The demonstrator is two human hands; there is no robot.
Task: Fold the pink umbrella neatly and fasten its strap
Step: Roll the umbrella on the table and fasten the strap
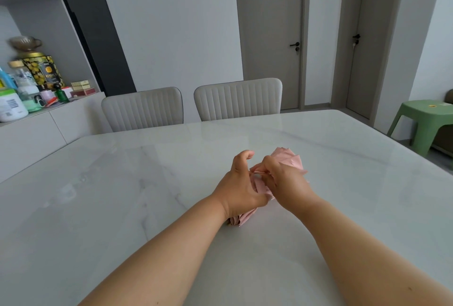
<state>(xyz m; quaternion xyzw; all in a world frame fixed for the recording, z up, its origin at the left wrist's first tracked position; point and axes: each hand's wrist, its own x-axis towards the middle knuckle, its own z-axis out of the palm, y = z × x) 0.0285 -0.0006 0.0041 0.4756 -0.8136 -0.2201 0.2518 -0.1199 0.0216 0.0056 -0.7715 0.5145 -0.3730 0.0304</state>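
We see a white marble-look table (122,207) filling most of the view, its far edge running toward twelve o'clock. Behind it, at eleven and twelve o'clock, stand two pale ribbed chairs (143,108), pushed up near the table edge. Two grey doors (270,36) close the wall at one o'clock. At nine to ten o'clock a sideboard (36,131) carries a crowd of jars, bottles and small boxes. A green stool (421,119) sits at three o'clock, apart from the table.

Near the middle of the table lies the pink umbrella (291,158), its bunched canopy pointing toward one o'clock and its narrow end (241,220) toward seven o'clock, resting on the surface. Our left hand (239,183) wraps around the umbrella's middle, thumb underneath, the index finger lifted and curled above the cloth. Our right hand (284,178) lies over the canopy from the four o'clock side, its fingers pinching a thin pink fold; whether that is the strap we cannot tell.
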